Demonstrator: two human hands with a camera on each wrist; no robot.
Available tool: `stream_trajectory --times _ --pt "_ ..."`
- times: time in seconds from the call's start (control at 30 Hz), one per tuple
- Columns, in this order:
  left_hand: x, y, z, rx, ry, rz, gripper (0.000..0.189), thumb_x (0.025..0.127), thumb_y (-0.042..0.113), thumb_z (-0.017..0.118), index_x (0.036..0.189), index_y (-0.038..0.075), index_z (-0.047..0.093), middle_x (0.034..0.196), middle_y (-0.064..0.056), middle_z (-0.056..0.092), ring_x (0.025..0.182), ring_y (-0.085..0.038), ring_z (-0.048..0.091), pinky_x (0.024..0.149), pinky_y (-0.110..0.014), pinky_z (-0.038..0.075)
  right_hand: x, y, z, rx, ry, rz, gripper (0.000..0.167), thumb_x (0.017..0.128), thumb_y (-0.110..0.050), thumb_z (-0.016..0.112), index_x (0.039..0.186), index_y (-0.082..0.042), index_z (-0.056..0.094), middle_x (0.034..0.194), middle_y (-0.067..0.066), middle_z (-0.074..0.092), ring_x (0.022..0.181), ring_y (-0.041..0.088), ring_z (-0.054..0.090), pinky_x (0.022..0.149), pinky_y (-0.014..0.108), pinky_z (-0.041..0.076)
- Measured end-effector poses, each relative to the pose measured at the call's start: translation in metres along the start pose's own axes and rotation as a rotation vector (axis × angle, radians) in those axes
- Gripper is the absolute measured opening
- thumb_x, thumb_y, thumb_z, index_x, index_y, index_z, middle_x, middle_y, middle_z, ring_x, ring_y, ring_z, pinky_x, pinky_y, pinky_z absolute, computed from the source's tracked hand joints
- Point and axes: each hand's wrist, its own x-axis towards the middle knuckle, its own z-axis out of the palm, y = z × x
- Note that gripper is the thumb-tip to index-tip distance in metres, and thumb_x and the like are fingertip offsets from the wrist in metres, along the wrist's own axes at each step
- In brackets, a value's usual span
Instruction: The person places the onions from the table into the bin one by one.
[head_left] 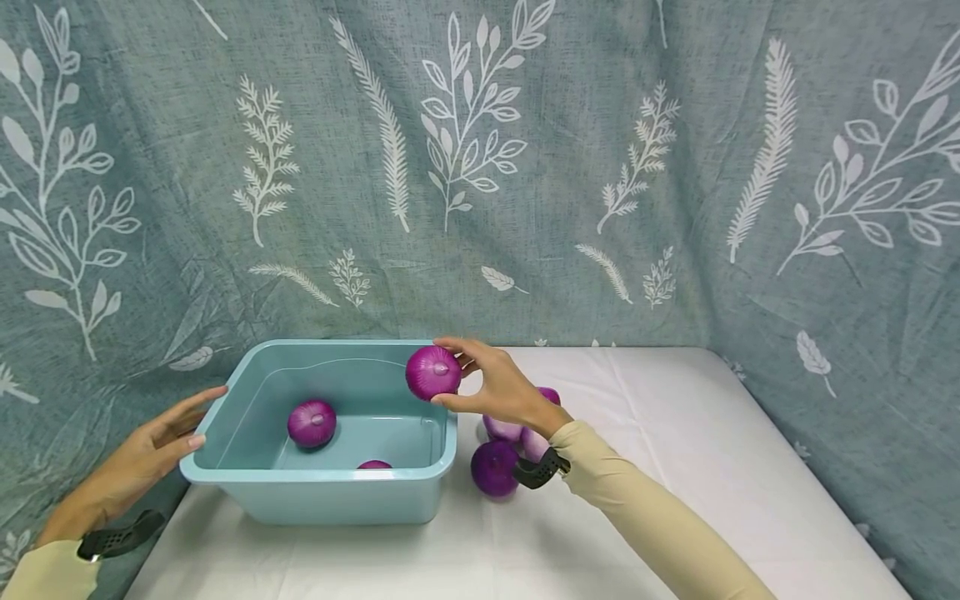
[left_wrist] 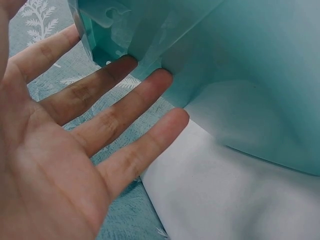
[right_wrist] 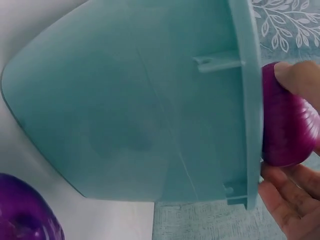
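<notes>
My right hand (head_left: 498, 383) grips a red onion (head_left: 432, 372) between thumb and fingers, over the right rim of a teal plastic tub (head_left: 315, 476). In the right wrist view the same onion (right_wrist: 289, 122) shows just past the tub's rim. Inside the tub, one red onion (head_left: 312, 423) lies towards the left; another onion (head_left: 374, 464) is mostly hidden behind the front rim. My left hand (head_left: 153, 437) is at the tub's left end, thumb at the rim. In the left wrist view its fingers (left_wrist: 145, 145) are extended and spread against the tub's outer side.
Several glossy purple, onion-like pieces, including a dark round one (head_left: 495, 469), sit on the white tabletop (head_left: 637, 517) right of the tub, partly hidden by my right wrist. A leaf-patterned teal cloth (head_left: 525, 250) hangs behind and along the sides.
</notes>
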Motion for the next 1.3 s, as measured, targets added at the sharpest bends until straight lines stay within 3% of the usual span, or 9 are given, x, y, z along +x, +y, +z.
stream_trajectory --times 0.17,0.43,0.63,0.87,1.1,1.3 --pt "0.0 0.0 0.0 -0.001 0.013 -0.009 0.063 0.112 0.011 0.042 0.167 0.025 0.016 0.153 0.018 0.034 0.127 0.008 0.048 0.092 -0.024 0.051 0.001 0.001 0.006 -0.065 0.001 -0.043 0.069 0.082 -0.031 0.09 0.142 -0.012 0.061 0.124 -0.003 0.067 0.104 0.013 0.063 0.091 0.033 0.054" --pt "0.0 0.001 0.0 0.003 0.007 -0.005 0.063 0.112 0.011 0.042 0.167 0.025 0.016 0.154 0.016 0.034 0.127 0.007 0.048 0.092 -0.023 0.051 -0.006 0.013 0.002 -0.057 0.031 -0.037 0.053 0.087 -0.022 0.086 0.135 -0.009 0.066 0.122 0.003 0.066 0.103 0.026 0.068 0.091 0.031 0.056" --pt "-0.001 -0.001 0.0 0.001 0.003 -0.004 0.063 0.112 0.011 0.042 0.167 0.026 0.016 0.154 0.016 0.033 0.127 0.009 0.047 0.092 -0.021 0.05 -0.019 0.035 -0.012 -0.081 0.07 -0.003 0.045 0.091 -0.022 0.083 0.131 -0.009 0.067 0.122 0.003 0.067 0.101 0.017 0.067 0.088 0.034 0.057" --pt "0.0 0.0 0.0 -0.01 0.01 -0.014 0.063 0.112 0.011 0.042 0.167 0.026 0.017 0.151 0.019 0.035 0.127 0.008 0.048 0.092 -0.022 0.05 -0.046 0.076 -0.033 -0.149 0.096 0.096 0.041 0.091 -0.023 0.083 0.127 -0.01 0.069 0.12 0.0 0.069 0.1 0.018 0.067 0.085 0.035 0.058" --pt "0.001 0.001 0.0 -0.005 0.006 -0.018 0.063 0.112 0.011 0.042 0.167 0.026 0.016 0.154 0.016 0.033 0.128 0.009 0.046 0.092 -0.021 0.05 -0.081 0.119 -0.053 -0.217 0.103 0.248 0.049 0.087 -0.025 0.086 0.129 -0.006 0.069 0.122 0.008 0.069 0.104 0.027 0.065 0.086 0.044 0.057" --pt "0.0 0.0 0.0 0.002 0.006 -0.019 0.063 0.112 0.011 0.042 0.167 0.027 0.016 0.154 0.016 0.033 0.128 0.008 0.047 0.092 -0.021 0.05 -0.103 0.143 -0.061 -0.208 0.08 0.367 0.058 0.085 -0.031 0.088 0.133 -0.005 0.067 0.126 0.014 0.067 0.109 0.04 0.064 0.089 0.049 0.055"
